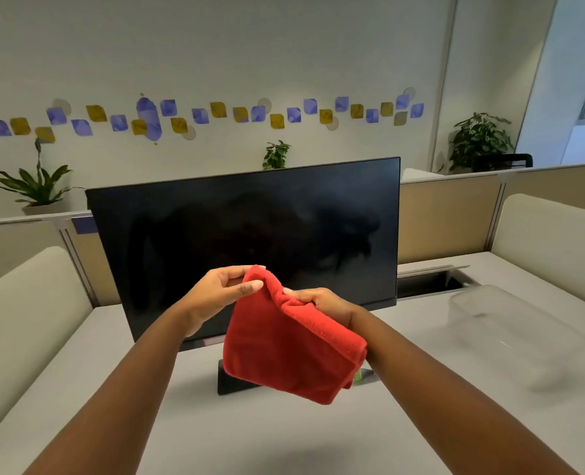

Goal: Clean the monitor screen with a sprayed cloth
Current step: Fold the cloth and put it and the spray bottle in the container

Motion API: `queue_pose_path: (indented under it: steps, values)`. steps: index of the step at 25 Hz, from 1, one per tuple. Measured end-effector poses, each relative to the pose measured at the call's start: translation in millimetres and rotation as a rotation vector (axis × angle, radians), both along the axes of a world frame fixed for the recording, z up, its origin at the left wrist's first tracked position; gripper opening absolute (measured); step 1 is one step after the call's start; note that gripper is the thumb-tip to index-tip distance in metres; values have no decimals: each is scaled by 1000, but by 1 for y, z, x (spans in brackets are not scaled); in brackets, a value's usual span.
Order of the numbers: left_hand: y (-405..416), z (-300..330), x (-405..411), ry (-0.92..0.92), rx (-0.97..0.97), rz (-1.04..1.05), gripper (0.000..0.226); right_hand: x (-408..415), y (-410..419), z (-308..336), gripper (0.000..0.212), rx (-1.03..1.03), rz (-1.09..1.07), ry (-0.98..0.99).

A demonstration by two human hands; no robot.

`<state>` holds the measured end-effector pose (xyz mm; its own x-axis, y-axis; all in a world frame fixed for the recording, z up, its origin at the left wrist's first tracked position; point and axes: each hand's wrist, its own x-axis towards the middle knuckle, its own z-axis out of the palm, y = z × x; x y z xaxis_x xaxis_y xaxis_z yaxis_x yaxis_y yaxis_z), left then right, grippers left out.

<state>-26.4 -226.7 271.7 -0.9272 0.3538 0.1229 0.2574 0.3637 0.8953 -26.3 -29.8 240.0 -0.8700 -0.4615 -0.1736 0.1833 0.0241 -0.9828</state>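
Note:
A black monitor [250, 228] with a dark, switched-off screen stands on the grey desk straight ahead, its stand [231, 383] partly hidden. In front of its lower half I hold a folded red cloth [287, 351] in the air. My left hand [220, 293] pinches the cloth's top corner between thumb and fingers. My right hand [322, 303] grips the upper right edge, and the rest of the cloth hangs down over the stand. A small green thing peeks out behind the cloth's lower right corner. No spray bottle is clearly visible.
A clear plastic box [510, 323] sits on the desk [112, 389] at the right. Behind it is an open cable slot [428, 282]. Beige partitions [449, 214] and padded side panels enclose the desk. Potted plants [34, 183] stand beyond the partitions.

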Motion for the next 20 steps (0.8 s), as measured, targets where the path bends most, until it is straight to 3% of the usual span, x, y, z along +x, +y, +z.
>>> queue_pose_path:
  steps: [3,5,9,12,14,18,20]
  values:
    - [0,-28,20,47,206,125,11,14,-5,-15,37,167,106,-44]
    - [0,-44,33,80,278,207,9,25,-3,-22,43,191,196,-107]
    - [1,-61,44,143,268,357,10,36,5,-36,49,362,220,64]
    - [-5,-65,44,158,258,478,9,39,-1,-48,74,595,113,223]
    - [-9,-67,42,135,275,517,8,38,-6,-55,68,655,22,306]
    - [-18,-68,36,104,302,555,9,28,-5,-61,30,776,-197,501]
    - [-22,-72,33,83,291,560,8,21,-5,-62,25,851,-229,558]
